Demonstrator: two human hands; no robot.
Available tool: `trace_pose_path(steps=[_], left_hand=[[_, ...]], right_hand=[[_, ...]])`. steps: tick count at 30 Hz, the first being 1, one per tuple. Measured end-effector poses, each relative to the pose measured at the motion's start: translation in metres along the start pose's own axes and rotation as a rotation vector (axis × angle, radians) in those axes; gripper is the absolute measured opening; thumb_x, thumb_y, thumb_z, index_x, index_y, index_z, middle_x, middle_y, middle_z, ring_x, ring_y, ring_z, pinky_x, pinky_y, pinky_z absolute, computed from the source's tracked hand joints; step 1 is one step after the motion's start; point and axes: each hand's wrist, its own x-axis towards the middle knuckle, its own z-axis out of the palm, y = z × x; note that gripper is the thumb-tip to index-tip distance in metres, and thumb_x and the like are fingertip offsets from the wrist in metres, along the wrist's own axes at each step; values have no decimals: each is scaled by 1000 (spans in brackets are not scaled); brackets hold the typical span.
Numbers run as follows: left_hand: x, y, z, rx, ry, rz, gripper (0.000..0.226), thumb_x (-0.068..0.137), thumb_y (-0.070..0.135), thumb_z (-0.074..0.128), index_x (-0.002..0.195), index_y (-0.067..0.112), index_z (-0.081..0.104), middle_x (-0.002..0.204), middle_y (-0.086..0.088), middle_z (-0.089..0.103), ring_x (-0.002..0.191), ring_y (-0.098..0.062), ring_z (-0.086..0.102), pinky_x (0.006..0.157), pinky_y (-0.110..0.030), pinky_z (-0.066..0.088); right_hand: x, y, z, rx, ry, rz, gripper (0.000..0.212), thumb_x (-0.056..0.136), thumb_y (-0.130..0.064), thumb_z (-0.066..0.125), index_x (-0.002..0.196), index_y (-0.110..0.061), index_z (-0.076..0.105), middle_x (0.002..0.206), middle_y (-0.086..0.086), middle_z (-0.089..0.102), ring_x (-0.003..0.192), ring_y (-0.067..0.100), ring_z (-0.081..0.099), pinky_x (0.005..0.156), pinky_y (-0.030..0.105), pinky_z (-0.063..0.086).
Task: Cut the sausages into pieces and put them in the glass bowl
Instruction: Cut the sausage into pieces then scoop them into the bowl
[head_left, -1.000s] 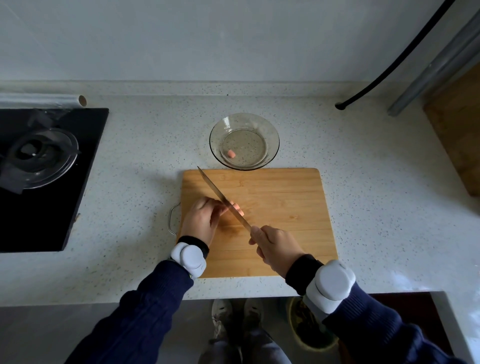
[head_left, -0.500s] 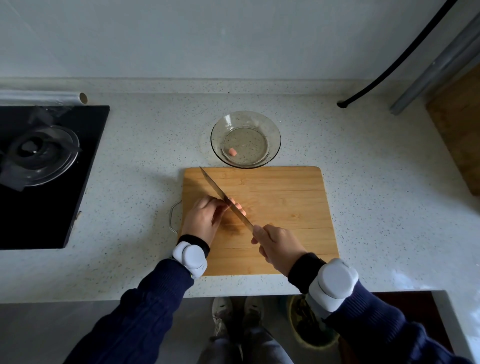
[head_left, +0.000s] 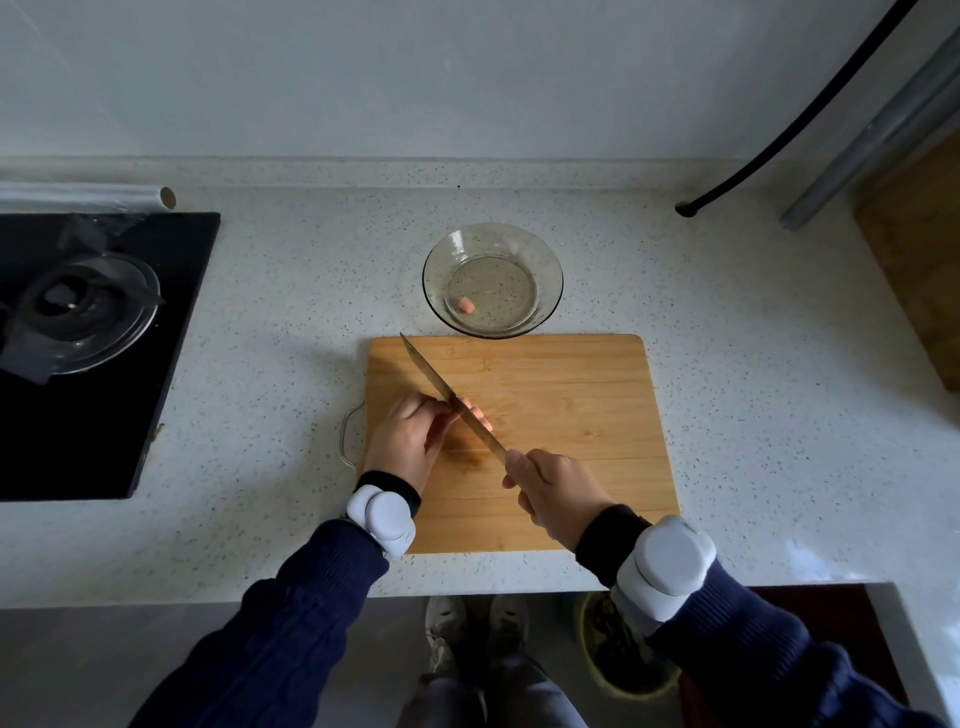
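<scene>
Little movement is noted since a second ago: the long steel knife (head_left: 447, 393) remains angled across the pink sausage (head_left: 477, 413) on the rectangular wooden cutting board (head_left: 571, 395). The right hand (head_left: 553, 491) grip is closed on the handle; the left hand (head_left: 410, 436) pins the sausage. One cut piece (head_left: 466, 305) lies in the round glass bowl (head_left: 550, 270), on the speckled surface (head_left: 753, 415) just behind the board.

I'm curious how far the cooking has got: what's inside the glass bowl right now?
One small pink sausage piece lies inside the glass bowl, left of centre. Nothing else shows; the glass is clear, so nothing is hidden.
</scene>
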Motion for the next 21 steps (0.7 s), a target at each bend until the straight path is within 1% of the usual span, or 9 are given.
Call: trace_pose_path(steps=[6, 10, 17, 21], left_hand=[[0, -1, 0, -6, 2, 14, 10, 82, 17, 69, 89, 10, 70, 88, -8, 65, 82, -24, 63, 67, -31, 55], [1, -2, 1, -8, -8, 9, 10, 82, 15, 69, 89, 8, 70, 89, -8, 65, 84, -24, 63, 69, -35, 56], [1, -4, 0, 10, -28, 14, 8, 81, 11, 68, 88, 7, 69, 91, -8, 66, 85, -26, 63, 69, -36, 56], [2, -5, 1, 24, -42, 8, 8, 81, 13, 66, 86, 7, 69, 87, -9, 64, 83, -26, 62, 67, -38, 55]], right_hand=[[2, 0, 0, 0, -3, 1, 38, 99, -33, 32, 87, -8, 57, 59, -12, 45, 51, 3, 38, 49, 15, 29], [4, 1, 1, -20, -11, 1, 38, 99, -35, 31, 86, -9, 56, 60, -12, 45, 52, 3, 38, 50, 16, 29], [10, 4, 2, -12, -28, 26, 40, 99, -37, 30, 84, -10, 56, 60, -11, 44, 51, 5, 37, 49, 17, 27], [13, 7, 4, -21, -40, 34, 40, 98, -39, 30, 74, -18, 53, 60, -8, 45, 51, 7, 38, 49, 18, 29]])
